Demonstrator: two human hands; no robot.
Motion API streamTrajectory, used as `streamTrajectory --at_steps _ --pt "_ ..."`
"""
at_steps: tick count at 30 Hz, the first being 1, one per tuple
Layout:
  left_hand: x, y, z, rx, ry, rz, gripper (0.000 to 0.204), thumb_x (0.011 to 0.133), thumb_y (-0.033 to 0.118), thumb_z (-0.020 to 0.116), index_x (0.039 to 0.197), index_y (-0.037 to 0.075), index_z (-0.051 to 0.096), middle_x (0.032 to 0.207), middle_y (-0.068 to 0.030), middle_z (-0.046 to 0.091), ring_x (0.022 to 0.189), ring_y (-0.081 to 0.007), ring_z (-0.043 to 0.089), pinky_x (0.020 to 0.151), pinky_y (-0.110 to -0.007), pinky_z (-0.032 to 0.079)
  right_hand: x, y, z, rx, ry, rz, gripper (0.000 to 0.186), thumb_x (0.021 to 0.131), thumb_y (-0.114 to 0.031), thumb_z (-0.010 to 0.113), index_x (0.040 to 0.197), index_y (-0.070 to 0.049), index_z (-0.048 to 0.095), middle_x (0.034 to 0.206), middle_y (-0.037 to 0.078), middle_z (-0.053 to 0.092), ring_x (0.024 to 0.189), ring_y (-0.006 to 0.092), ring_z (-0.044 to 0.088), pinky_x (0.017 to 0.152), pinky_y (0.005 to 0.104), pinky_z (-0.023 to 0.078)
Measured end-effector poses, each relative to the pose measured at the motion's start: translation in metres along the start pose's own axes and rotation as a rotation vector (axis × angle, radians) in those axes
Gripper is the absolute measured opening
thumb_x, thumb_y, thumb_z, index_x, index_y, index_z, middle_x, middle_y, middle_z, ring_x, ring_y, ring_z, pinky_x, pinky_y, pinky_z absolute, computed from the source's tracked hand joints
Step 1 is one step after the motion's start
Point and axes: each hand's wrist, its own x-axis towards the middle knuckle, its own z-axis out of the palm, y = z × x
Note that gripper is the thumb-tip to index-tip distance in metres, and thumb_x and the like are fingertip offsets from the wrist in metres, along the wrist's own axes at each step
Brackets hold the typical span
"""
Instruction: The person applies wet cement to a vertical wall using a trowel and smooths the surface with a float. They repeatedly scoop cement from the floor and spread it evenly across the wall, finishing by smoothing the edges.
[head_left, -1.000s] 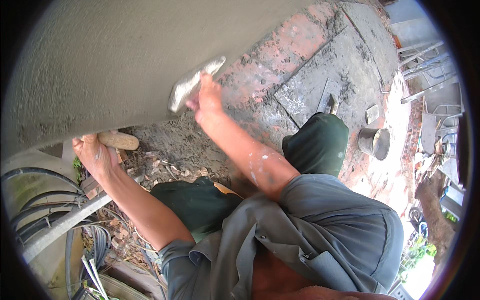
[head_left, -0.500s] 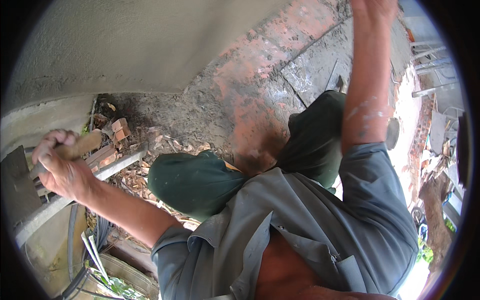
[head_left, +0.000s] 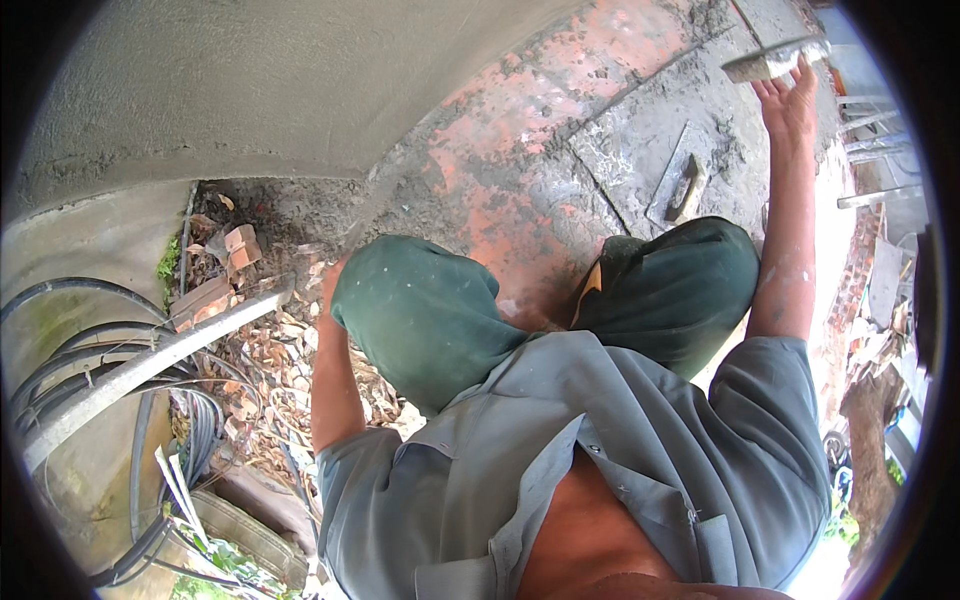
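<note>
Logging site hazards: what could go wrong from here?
The pale, mortar-streaked flat float in the right hand might slip, with that arm outstretched. The grey, rectangular-bladed trowel lies just beyond the right knee in dark green cloth, so a shifting leg could knock it.

Float in my R hand, 2 o'clock: matt, rough w/ smears; base mat'l unclear. Wall, 10 o'clock: cement-like render, matt, fine-grained. Floor, 12: matt, rough w/ mortar bits. Trowel, also 2, nearer me: flat metal-looking blade, dull; handle wood-like. My shirt, 6: smooth cloth; trousers: matt cloth, flecked. Cables, 9: smooth, plastic-looking, slight sheen. Brick, 9–10: matt, rough. Leaves, 8: dry, papery.
</note>
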Motion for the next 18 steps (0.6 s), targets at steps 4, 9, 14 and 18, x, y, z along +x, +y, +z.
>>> streamTrajectory --at_steps 4,9,14,18 --pt "0.036 0.005 0.026 0.027 -0.019 -0.031 0.036 0.096 0.039 0.063 0.106 0.004 0.064 0.101 -0.0231 0.072 0.092 -0.0401 0.069 0.082 -0.05 0.056 0.004 0.0 -0.02 -0.009 0.03 -0.001 0.102 0.091 -0.045 0.07 0.159 0.0 0.008 0.157 0.037 0.019 0.15 0.0479 0.025 0.123 0.0564 0.025" --pt "0.065 0.025 0.016 0.049 0.002 -0.067 0.037 0.096 0.039 0.064 0.108 0.004 0.063 0.104 -0.0243 0.072 0.098 -0.042 0.069 0.084 -0.053 0.055 0.009 -0.004 -0.026 0.016 0.022 0.007 0.1 0.091 -0.045 0.07 0.159 -0.001 0.01 0.157 0.037 0.02 0.15 0.048 0.024 0.124 0.0567 0.023" --pt "0.083 0.036 0.012 0.059 0.09 -0.13 0.038 0.096 0.039 0.065 0.111 0.004 0.062 0.106 -0.0255 0.072 0.104 -0.0439 0.069 0.085 -0.055 0.054 0.01 -0.004 -0.027 -0.013 0.017 -0.024 0.097 0.092 -0.044 0.07 0.157 -0.002 0.012 0.155 0.036 0.025 0.148 0.0476 0.027 0.123 0.0585 0.024" --pt "0.086 0.041 0.034 0.018 0.252 -0.174 0.039 0.095 0.039 0.065 0.11 0.004 0.06 0.104 -0.0248 0.071 0.101 -0.0443 0.07 0.084 -0.056 0.053 0.008 -0.004 -0.023 0.006 -0.02 -0.024 0.09 0.093 -0.043 0.069 0.154 -0.001 0.018 0.154 0.036 0.026 0.147 0.0473 0.029 0.122 0.0581 0.026"
